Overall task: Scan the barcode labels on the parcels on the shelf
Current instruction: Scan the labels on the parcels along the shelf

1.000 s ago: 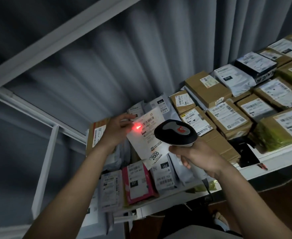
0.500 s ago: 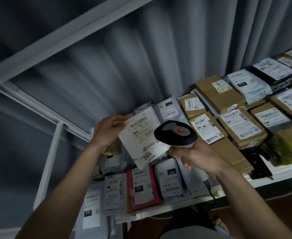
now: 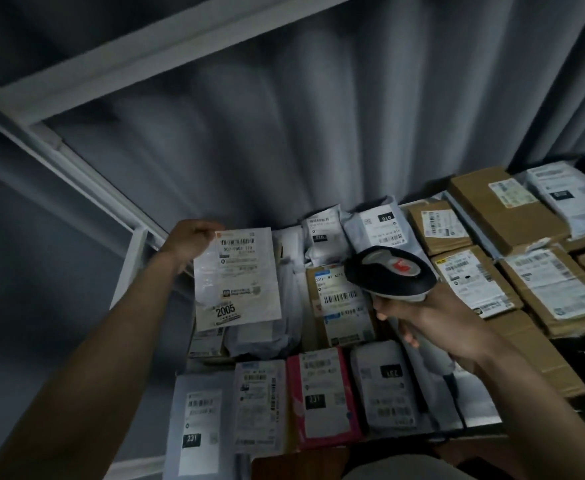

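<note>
My left hand [image 3: 190, 239] grips the top left corner of a flat white parcel [image 3: 237, 278] marked 2005, held upright over the shelf's left end, barcode at its top. My right hand [image 3: 422, 320] is closed around the handle of a black and grey barcode scanner [image 3: 389, 273], whose head sits right of that parcel and above a brown box with a barcode label [image 3: 339, 303]. No red scan light shows. Below lie a pink parcel [image 3: 322, 396] and several white mailer bags [image 3: 383, 386], some marked 231.
Brown cardboard boxes [image 3: 505, 202] with white labels fill the shelf to the right. A grey curtain [image 3: 318, 116] hangs behind the shelf. A white metal frame [image 3: 128, 261] with an upper crossbar borders the left side. The shelf's front edge [image 3: 478, 424] runs below the parcels.
The red scan light on the 2005 parcel has gone out. My left hand has swung that parcel left and upright, uncovering the brown box. The view has shifted left along the shelf.
</note>
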